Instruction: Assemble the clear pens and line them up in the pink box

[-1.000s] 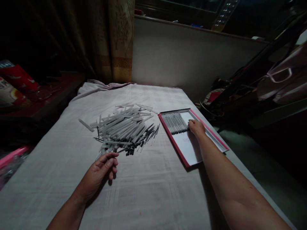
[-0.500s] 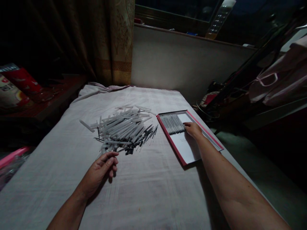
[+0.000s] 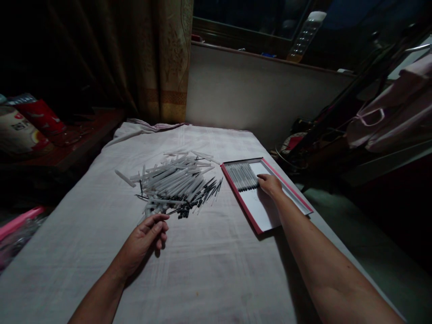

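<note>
Where the white cloth [image 3: 209, 270] covers the table at its near end, both forearms enter from the near edge and reach away across it.

1. Left hand [image 3: 145, 240]: it rests on the cloth at near left, just short of the loose heap. The fingers [image 3: 158, 227] are curled loosely inward with the thumb laid along the top. The dim light does not show whether they pinch anything.
2. Pile of pens [image 3: 175, 184]: it lies at the middle of the cloth, just beyond the left hand. Pale barrels lie crossed in many directions, and the dark tips gather along its near and right edge. One single barrel lies apart at the pile's far left.
3. Right hand [image 3: 270, 183]: it lies palm down inside the box [image 3: 265, 211], to the right of the pile. The fingers are spread flat and lightly bent, closed around nothing. Their tips touch the near ends of the row of pens [image 3: 241, 176].
4. Box: flat, red-edged, with a white floor. The row of pens lies side by side in its far left part; the near part is bare.
5. Far side: a curtain [image 3: 168, 63] hangs beyond the table on the left and a pale wall [image 3: 253, 90] runs to its right. Red packets [image 3: 37, 114] sit at far left, and bags [image 3: 388, 121] hang at right.
</note>
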Motion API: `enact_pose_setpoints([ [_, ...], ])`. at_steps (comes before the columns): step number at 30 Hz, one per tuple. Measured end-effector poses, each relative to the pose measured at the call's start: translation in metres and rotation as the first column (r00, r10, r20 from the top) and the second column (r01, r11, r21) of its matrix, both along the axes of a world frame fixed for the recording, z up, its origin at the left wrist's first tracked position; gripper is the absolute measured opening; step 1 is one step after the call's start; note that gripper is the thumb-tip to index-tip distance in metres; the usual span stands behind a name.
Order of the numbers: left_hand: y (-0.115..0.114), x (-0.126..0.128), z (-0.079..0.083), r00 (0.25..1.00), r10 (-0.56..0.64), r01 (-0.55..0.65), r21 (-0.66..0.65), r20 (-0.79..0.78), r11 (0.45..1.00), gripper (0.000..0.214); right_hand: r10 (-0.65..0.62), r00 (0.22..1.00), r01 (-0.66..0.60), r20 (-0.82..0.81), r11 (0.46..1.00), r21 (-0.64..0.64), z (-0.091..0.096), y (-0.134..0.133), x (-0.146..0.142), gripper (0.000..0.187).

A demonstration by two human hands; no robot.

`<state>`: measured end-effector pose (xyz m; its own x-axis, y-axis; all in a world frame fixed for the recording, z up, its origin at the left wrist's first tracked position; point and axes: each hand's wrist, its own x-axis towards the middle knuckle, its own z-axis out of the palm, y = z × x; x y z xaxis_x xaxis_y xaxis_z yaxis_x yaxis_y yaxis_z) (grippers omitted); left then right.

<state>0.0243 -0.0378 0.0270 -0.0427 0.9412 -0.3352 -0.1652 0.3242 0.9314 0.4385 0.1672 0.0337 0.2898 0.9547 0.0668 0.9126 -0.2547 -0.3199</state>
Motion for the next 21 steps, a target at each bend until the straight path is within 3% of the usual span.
enact_pose_setpoints([
  [5,0.001,0.000,-0.001,1.000,-0.007,0.007,0.004,0.015,1.000,0.053,0.048,0.999,-0.049,0.021,0.997,0.055,0.020,-0.004,-0.018,0.038],
  [10,0.002,-0.001,-0.005,0.999,-0.027,0.026,0.018,0.043,0.999,0.055,0.261,0.965,-0.263,0.033,0.953,0.151,0.042,-0.012,-0.078,0.032],
  [12,0.003,-0.001,-0.005,0.999,-0.024,0.023,0.026,0.047,0.999,0.055,0.515,0.856,-0.514,0.047,0.837,0.187,0.045,-0.020,-0.113,0.029],
  [14,0.003,-0.001,-0.004,0.998,-0.024,0.022,0.030,0.049,0.999,0.056,0.669,0.741,-0.667,0.062,0.723,0.177,0.045,-0.031,-0.150,0.026],
  [16,0.002,-0.001,-0.004,0.998,-0.022,0.020,0.033,0.053,0.999,0.056,0.760,0.644,-0.764,0.087,0.633,0.120,0.044,-0.042,-0.182,0.026],
  [21,0.002,0.001,-0.001,0.998,-0.013,0.011,0.040,0.064,0.999,0.058,0.847,0.498,-0.858,0.187,0.512,-0.033,0.041,-0.062,-0.235,0.027],
])
